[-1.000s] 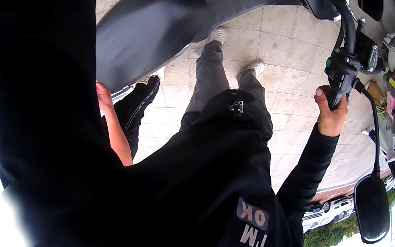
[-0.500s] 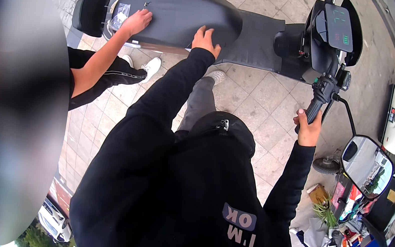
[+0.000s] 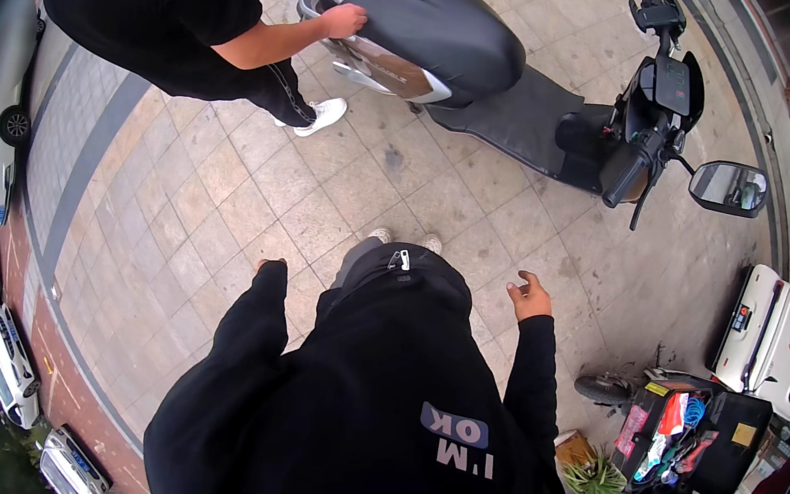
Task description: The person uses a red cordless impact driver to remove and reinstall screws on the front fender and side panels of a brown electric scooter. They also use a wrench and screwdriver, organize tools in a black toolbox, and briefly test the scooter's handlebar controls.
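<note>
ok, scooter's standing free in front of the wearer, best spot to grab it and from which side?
Probably the near handlebar grip of the scooter: it juts toward the wearer beside the mirror, a bare cylinder a palm can wrap. Come with the right hand, open and nearest. The left hand could steady the black seat, whose rear another person's hand touches.

The left hand is mostly hidden behind its black sleeve, fingers unseen. The other person's head is cut off at the frame's upper left. The black electric scooter's front wheel is hidden under its handlebar.
</note>
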Available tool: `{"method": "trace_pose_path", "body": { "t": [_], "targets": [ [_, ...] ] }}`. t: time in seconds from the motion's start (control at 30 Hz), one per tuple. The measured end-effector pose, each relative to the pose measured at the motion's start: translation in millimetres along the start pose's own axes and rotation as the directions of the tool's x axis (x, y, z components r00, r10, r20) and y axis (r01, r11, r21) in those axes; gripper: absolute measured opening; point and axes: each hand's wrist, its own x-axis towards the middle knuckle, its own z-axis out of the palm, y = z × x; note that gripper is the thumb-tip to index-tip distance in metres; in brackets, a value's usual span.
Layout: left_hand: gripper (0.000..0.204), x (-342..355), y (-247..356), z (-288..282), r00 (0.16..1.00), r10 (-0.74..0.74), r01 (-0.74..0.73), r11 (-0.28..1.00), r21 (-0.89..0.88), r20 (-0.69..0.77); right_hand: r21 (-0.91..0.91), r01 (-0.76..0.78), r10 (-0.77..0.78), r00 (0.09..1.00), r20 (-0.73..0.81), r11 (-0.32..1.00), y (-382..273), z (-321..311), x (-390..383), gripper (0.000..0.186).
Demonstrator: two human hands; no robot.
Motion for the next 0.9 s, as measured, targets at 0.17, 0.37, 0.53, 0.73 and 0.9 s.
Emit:
{"method": "trace_pose_path", "body": {
  "t": [0.17, 0.37, 0.53, 0.73, 0.9],
  "targets": [
    [0.042, 9, 26, 28, 0.823, 0.564, -0.544, 0.817, -0.189, 0.066, 0.33, -0.452, 0.355, 0.88, 0.315, 0.829, 59, 124, -32, 0.041],
    [0.054, -93, 76, 0, 0.477, 0.869, -0.807, 0.492, -0.327, 0.128, 0.243, -0.714, 0.594, 0.688, 0.416, 0.657, 102, 219, -146, 0.033],
    [0.085, -144, 70, -54, 0.414, 0.906, -0.864, 0.422, -0.275, 0.092, 0.351, -0.685, 0.552, 0.725, 0.412, 0.638, 81, 268, -241, 0.037],
    [0.078, -276, 149, -197, 0.064, 0.905, -0.937, -0.09, -0.336, -0.422, 0.471, -0.598, 0.457, 0.8, 0.388, 0.648, 55, 297, -296, 0.037],
    [0.075, -335, 142, -212, 0.077, 0.911, -0.991, 0.024, -0.135, -0.405, 0.523, -0.561, 0.479, 0.826, 0.297, 0.642, 77, 302, -342, 0.038]
  ]
}}
